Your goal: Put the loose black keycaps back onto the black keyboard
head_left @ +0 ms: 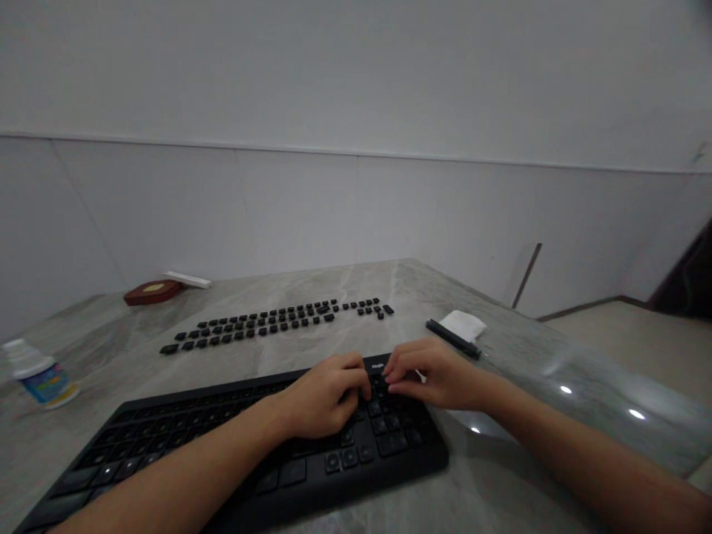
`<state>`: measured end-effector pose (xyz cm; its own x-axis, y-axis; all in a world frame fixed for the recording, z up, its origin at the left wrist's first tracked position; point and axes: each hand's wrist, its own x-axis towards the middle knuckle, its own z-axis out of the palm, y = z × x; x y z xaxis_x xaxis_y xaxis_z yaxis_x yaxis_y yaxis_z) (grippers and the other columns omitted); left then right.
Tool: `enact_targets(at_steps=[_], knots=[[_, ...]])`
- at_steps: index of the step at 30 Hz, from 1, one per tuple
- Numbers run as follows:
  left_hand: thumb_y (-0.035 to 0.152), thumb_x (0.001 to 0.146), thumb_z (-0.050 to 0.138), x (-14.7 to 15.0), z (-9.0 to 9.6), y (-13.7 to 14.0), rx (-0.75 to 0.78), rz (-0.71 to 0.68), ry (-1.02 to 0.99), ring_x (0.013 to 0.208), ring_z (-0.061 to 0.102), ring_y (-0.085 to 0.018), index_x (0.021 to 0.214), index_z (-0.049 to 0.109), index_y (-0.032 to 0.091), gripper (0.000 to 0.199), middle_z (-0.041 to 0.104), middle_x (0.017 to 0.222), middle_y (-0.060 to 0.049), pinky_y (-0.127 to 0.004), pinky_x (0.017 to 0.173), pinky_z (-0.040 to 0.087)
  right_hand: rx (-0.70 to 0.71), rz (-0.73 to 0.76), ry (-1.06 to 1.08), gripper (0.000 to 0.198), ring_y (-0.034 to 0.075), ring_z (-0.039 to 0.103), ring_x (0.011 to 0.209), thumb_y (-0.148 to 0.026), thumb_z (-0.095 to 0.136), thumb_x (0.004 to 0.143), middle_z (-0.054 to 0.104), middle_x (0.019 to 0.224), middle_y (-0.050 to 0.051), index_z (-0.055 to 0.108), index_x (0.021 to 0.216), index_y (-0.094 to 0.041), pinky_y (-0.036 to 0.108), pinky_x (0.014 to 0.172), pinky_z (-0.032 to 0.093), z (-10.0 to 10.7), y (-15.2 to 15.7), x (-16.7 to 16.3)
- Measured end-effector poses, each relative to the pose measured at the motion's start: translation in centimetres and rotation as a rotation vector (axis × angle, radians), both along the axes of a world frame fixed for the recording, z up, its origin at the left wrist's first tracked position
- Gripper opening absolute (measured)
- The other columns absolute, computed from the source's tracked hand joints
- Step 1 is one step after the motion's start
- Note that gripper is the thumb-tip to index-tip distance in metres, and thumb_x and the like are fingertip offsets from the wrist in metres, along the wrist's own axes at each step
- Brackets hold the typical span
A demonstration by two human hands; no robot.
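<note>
A black computer keyboard [383, 476] lies at an angle in front of me, many of its key positions showing without caps. Over its right part, my left hand [332, 393] rests with fingers curled; whatever is in them is hidden. My right hand [428, 372] is at the top of the number pad, thumb and fingers pinched together. I cannot make out what is between them. Beyond the keyboard, black keycaps [262, 331] lie in rows on the marbled table, with a smaller group including a longer keycap [388, 309] at the right.
On the left stands a white bottle with a blue label [47, 382]. A reddish-brown object [153, 292] and a white strip [189, 279] lie at the back left. Past my right hand are a dark bar [453, 339] and white tissue [463, 325]. A white wall rises behind.
</note>
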<state>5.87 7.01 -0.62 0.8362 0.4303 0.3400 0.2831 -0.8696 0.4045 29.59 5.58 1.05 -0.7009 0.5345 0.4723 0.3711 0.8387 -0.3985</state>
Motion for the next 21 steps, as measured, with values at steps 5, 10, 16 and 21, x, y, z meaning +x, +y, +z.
enact_targets(at_steps=[5, 10, 16, 21], knots=[[-0.002, 0.075, 0.045, -0.08, -0.09, 0.05, -0.014, -0.014, -0.019, 0.081, 0.055, -0.015, 0.086, 0.061, 0.016, 0.027, 0.055, 0.091, -0.004, -0.026, 0.077, 0.046, -0.048, 0.122, -0.027, 0.009, 0.014, 0.067, 0.072, -0.019, 0.066, 0.083, 0.072, 0.082, 0.008, 0.070, 0.078, -0.013, 0.024, 0.065, 0.052, -0.71, -0.52, -0.94], [-0.002, 0.075, 0.044, -0.13, -0.08, 0.10, -0.013, -0.012, -0.012, 0.082, 0.056, -0.015, 0.087, 0.061, 0.016, 0.028, 0.055, 0.093, -0.004, -0.026, 0.078, 0.047, 0.022, 0.124, -0.015, 0.007, 0.014, 0.067, 0.073, -0.019, 0.066, 0.083, 0.073, 0.079, 0.006, 0.071, 0.080, -0.015, 0.026, 0.069, 0.053, -0.88, -0.41, -0.67], [-0.002, 0.075, 0.045, -0.13, -0.07, 0.13, -0.014, -0.018, -0.012, 0.084, 0.056, -0.016, 0.087, 0.061, 0.017, 0.028, 0.056, 0.094, -0.005, -0.028, 0.080, 0.048, 0.071, 0.165, -0.079, 0.008, 0.016, 0.068, 0.076, -0.017, 0.063, 0.084, 0.074, 0.080, 0.007, 0.070, 0.083, -0.016, 0.029, 0.069, 0.052, -0.58, -0.48, -0.74], [-0.003, 0.074, 0.045, -0.16, -0.20, 0.13, -0.017, -0.017, -0.018, 0.085, 0.056, -0.016, 0.087, 0.060, 0.017, 0.028, 0.056, 0.095, -0.005, -0.028, 0.081, 0.047, 0.092, 0.182, -0.110, 0.009, 0.017, 0.067, 0.079, -0.013, 0.062, 0.083, 0.074, 0.085, 0.007, 0.071, 0.086, -0.015, 0.031, 0.071, 0.052, -0.17, -0.60, -0.78]])
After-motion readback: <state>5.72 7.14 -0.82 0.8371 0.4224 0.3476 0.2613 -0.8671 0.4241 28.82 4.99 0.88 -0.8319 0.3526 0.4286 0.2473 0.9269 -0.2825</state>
